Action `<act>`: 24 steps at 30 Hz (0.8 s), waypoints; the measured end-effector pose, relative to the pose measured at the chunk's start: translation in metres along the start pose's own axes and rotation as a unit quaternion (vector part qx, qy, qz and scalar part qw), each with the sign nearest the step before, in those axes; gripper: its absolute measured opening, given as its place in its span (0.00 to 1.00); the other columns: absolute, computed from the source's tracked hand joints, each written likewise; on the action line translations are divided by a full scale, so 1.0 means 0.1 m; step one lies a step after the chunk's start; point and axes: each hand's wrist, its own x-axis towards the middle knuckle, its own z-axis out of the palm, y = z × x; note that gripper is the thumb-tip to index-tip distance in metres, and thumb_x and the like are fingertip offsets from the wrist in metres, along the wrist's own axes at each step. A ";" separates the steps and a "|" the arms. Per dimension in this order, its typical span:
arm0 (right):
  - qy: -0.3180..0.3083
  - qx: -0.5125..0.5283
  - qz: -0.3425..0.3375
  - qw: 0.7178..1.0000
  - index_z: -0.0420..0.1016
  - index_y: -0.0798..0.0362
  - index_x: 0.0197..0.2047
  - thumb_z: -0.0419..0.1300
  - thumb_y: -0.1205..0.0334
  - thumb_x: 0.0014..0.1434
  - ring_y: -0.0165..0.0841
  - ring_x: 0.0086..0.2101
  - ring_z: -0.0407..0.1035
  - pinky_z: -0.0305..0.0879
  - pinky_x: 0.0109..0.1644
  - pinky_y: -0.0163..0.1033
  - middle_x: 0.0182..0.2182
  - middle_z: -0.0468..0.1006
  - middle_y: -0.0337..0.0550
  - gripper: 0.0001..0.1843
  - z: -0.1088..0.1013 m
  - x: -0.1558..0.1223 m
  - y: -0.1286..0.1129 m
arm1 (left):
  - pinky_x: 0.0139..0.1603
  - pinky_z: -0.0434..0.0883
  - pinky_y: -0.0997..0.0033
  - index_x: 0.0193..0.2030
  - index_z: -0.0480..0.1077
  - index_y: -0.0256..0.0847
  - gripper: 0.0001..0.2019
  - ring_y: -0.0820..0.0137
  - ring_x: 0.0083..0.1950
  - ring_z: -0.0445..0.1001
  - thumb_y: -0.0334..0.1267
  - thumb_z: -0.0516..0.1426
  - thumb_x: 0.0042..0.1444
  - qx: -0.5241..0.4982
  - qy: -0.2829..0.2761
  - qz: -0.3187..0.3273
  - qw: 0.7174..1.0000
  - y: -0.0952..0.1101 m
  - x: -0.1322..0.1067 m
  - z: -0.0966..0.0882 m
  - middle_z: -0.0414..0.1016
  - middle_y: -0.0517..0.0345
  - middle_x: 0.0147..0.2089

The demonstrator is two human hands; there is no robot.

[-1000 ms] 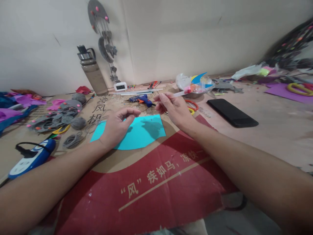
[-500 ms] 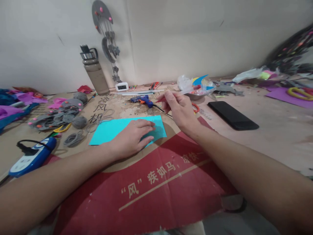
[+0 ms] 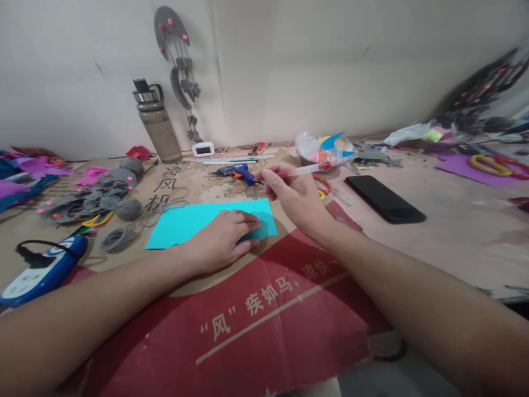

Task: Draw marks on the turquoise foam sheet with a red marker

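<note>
A bright blue sheet (image 3: 185, 220) of paper or felt lies on the cardboard, and my left hand (image 3: 227, 234) rests flat across its right part with the fingers stretched out. Above the sheet's right end, my right hand (image 3: 291, 196) pinches a red pen (image 3: 309, 169) with a clear barrel. The pen's red tip end points left and its red rear end points right, clear of the sheet. Just beyond the hands lies a blue glue gun (image 3: 243, 173) with its cable. Orange-handled scissors (image 3: 324, 186) lie partly hidden behind my right hand.
Printed cardboard (image 3: 264, 331) covers the table. At left are a power strip (image 3: 45, 270), grey yarn (image 3: 118, 238) and felt pieces (image 3: 95, 196). A water bottle (image 3: 161, 132) and a small clock (image 3: 203, 149) stand behind. A phone (image 3: 384, 198) and a filled bowl (image 3: 326, 154) are at right.
The pen in my right hand has tilted, its rear end dropping from raised to nearly level. My left hand stays on the blue sheet. The view has shifted slightly.
</note>
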 end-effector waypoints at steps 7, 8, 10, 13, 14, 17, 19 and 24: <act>-0.005 -0.009 -0.008 1.000 0.74 0.54 0.35 0.54 0.53 0.63 0.25 0.23 0.62 0.59 0.29 0.33 0.21 0.68 0.34 0.14 -0.01 0.00 0.01 | 0.59 0.61 0.56 0.57 0.66 0.39 0.17 0.60 0.59 0.66 0.41 0.51 0.64 0.002 0.004 -0.001 1.000 0.01 -0.01 0.00 0.69 0.48 0.58; -0.006 -0.009 -0.009 1.000 0.74 0.54 0.35 0.54 0.54 0.63 0.25 0.23 0.61 0.59 0.29 0.33 0.21 0.67 0.34 0.14 -0.01 0.00 0.01 | 0.59 0.61 0.56 0.56 0.67 0.39 0.17 0.60 0.59 0.66 0.41 0.51 0.64 0.005 0.001 0.003 1.000 0.01 -0.01 0.00 0.69 0.48 0.58; -0.005 -0.014 -0.007 1.000 0.74 0.54 0.35 0.54 0.54 0.63 0.25 0.23 0.61 0.59 0.28 0.33 0.21 0.67 0.34 0.13 0.00 0.00 0.02 | 0.59 0.61 0.56 0.56 0.68 0.39 0.17 0.60 0.59 0.66 0.42 0.50 0.65 0.011 -0.001 0.009 1.000 0.00 0.00 0.00 0.69 0.49 0.58; -0.005 -0.021 -0.001 1.000 0.73 0.53 0.35 0.54 0.52 0.63 0.25 0.23 0.62 0.59 0.28 0.33 0.21 0.68 0.34 0.14 0.02 -0.01 0.06 | 0.59 0.61 0.55 0.56 0.67 0.39 0.17 0.60 0.59 0.66 0.42 0.49 0.65 0.014 -0.004 0.013 1.000 0.00 0.01 0.00 0.69 0.49 0.59; -0.007 -0.019 -0.001 1.000 0.73 0.53 0.35 0.54 0.52 0.63 0.25 0.23 0.62 0.59 0.28 0.33 0.21 0.68 0.34 0.14 0.03 -0.02 0.08 | 0.59 0.61 0.55 0.56 0.67 0.39 0.17 0.60 0.58 0.66 0.42 0.49 0.65 0.012 -0.005 0.012 1.000 0.01 0.01 -0.01 0.69 0.49 0.59; -0.020 -0.017 -0.004 1.000 0.73 0.53 0.36 0.54 0.51 0.63 0.26 0.24 0.63 0.60 0.30 0.34 0.22 0.68 0.35 0.15 0.06 -0.02 0.15 | 0.59 0.61 0.55 0.56 0.68 0.39 0.17 0.60 0.58 0.67 0.42 0.50 0.65 0.006 -0.004 0.012 1.000 0.01 0.01 -0.01 0.70 0.49 0.58; -0.022 -0.023 -0.003 0.999 0.72 0.53 0.37 0.53 0.51 0.63 0.26 0.25 0.63 0.60 0.30 0.34 0.23 0.68 0.35 0.14 0.07 -0.02 0.19 | 0.59 0.62 0.55 0.56 0.68 0.39 0.17 0.60 0.58 0.67 0.42 0.49 0.65 0.001 0.000 0.014 1.000 0.00 0.01 0.00 0.70 0.50 0.57; -0.008 -0.027 0.003 1.000 0.72 0.52 0.38 0.53 0.51 0.63 0.27 0.27 0.64 0.61 0.31 0.34 0.25 0.68 0.35 0.14 0.06 -0.01 0.23 | 0.59 0.63 0.55 0.55 0.68 0.40 0.16 0.61 0.59 0.65 0.42 0.50 0.65 -0.011 0.015 0.015 1.000 -0.02 -0.01 0.02 0.67 0.49 0.59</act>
